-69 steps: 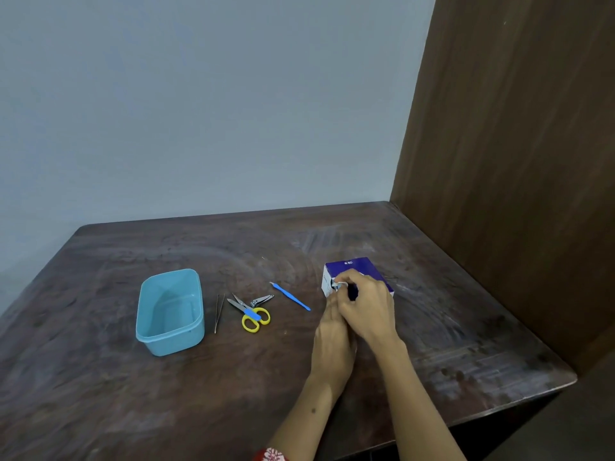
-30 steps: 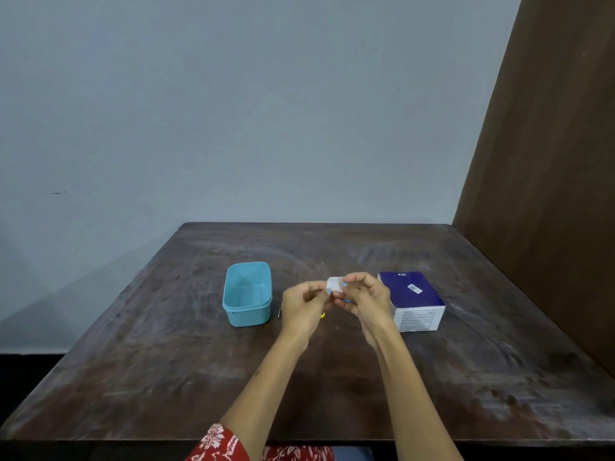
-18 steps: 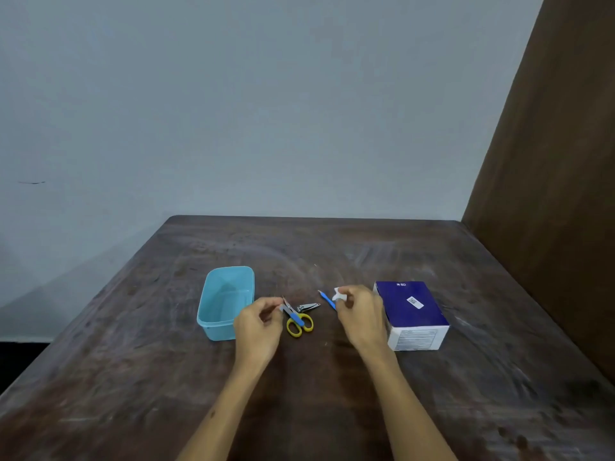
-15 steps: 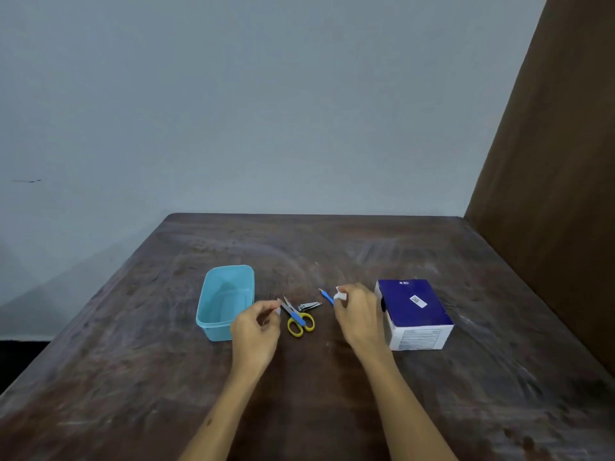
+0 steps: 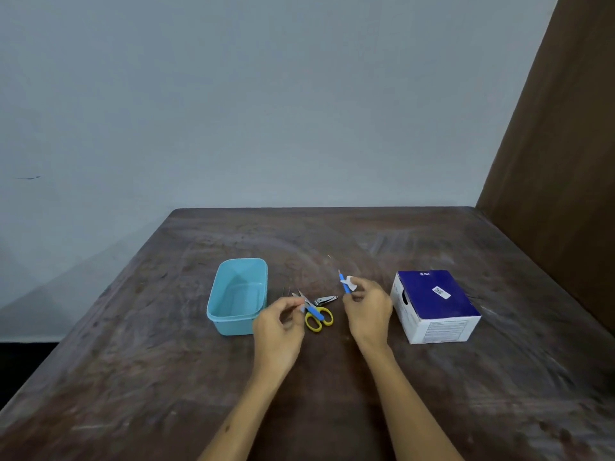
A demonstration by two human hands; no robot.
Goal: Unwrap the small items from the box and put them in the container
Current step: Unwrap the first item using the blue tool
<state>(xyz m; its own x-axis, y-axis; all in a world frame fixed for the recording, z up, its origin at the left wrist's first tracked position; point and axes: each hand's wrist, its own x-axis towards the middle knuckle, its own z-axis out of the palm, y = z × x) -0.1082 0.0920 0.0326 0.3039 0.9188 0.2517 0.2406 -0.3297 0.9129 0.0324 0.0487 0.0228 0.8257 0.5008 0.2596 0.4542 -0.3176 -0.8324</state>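
Note:
A light blue plastic container stands open on the dark wooden table, and I see nothing inside it. The blue-and-white cardboard box sits to the right, with a dark opening in its left side. My left hand hovers just right of the container's near corner, its fingertips pinched on a tiny pale piece that is too small to identify. My right hand is left of the box, pinching a small white wrapper scrap. The two hands are apart.
Yellow-handled scissors, a metal nail clipper and a thin blue tool lie between the container and the box. A brown wooden panel rises along the table's right side. A grey wall stands behind.
One second ago both hands held one white packet together. They have pulled apart. My left hand moved left toward the container with a tiny piece, and my right kept the white scrap.

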